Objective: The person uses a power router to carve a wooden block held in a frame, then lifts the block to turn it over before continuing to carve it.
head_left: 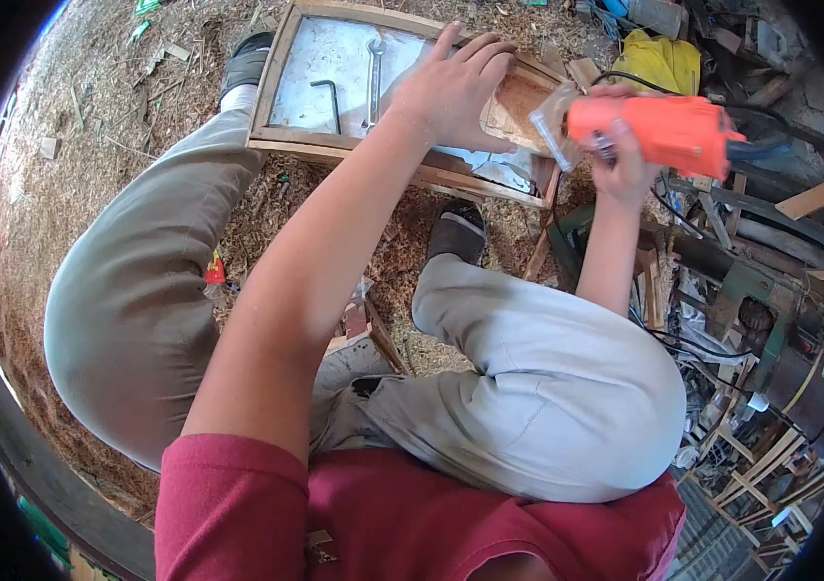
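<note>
My right hand [625, 160] is wrapped around an orange power tool [659, 126] that looks like a trim router, tilted on its side. Its clear base [554, 126] is by the right end of a shallow wooden tray [335, 148]. My left hand [451, 92] lies with fingers spread over the tray, against a brown wooden piece [518, 105]; the palm hides part of that piece. Left of this hand, a combination wrench [373, 82] and a black hex key [333, 105] rest on the tray's whitish bottom.
Wood shavings cover the ground [141, 126]. A yellow bag [659, 63], dark cables [790, 126] and scrap wood [823, 194] crowd the right side. A greenish machine [761, 295] stands at lower right. My bent legs frame a small block-like object [354, 356] below the tray.
</note>
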`<control>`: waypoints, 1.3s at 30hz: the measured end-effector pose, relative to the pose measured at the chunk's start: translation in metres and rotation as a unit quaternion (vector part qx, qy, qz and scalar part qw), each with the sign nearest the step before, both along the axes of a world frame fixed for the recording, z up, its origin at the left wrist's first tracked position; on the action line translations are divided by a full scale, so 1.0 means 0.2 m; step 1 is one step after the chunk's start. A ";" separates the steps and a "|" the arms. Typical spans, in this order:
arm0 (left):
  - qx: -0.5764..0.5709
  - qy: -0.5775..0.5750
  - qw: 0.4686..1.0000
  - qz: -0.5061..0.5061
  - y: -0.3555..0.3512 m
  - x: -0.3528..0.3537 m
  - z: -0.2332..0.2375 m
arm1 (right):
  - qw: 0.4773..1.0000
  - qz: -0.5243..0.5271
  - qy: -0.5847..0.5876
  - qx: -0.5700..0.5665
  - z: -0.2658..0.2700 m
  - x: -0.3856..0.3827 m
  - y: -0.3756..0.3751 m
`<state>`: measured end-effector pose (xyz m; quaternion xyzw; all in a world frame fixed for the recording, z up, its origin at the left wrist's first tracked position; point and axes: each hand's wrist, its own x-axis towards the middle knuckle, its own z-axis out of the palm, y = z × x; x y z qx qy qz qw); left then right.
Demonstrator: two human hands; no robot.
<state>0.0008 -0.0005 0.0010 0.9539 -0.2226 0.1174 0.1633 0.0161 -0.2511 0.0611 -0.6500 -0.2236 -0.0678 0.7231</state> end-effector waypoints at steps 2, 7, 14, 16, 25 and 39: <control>-0.012 -0.008 1.000 -0.007 0.00 0.00 -0.02 | 0.996 -0.057 0.013 0.063 0.09 0.03 -0.02; -0.008 -0.003 1.000 -0.004 0.00 0.00 -0.02 | 0.969 -0.151 0.069 0.181 0.25 0.01 -0.10; -0.002 0.004 1.000 -0.011 0.00 -0.01 0.02 | 0.973 -0.084 0.090 0.197 0.13 -0.10 -0.17; -0.005 0.010 1.000 -0.013 0.00 -0.02 0.02 | 0.971 -0.099 0.090 0.199 0.09 -0.10 -0.13; -0.004 0.014 1.000 -0.010 -0.01 -0.01 0.02 | 0.980 -0.109 0.060 0.156 0.01 -0.09 0.06; -0.029 -0.003 0.999 -0.014 0.00 -0.01 0.00 | 0.985 -0.113 0.023 0.128 -0.03 -0.10 0.22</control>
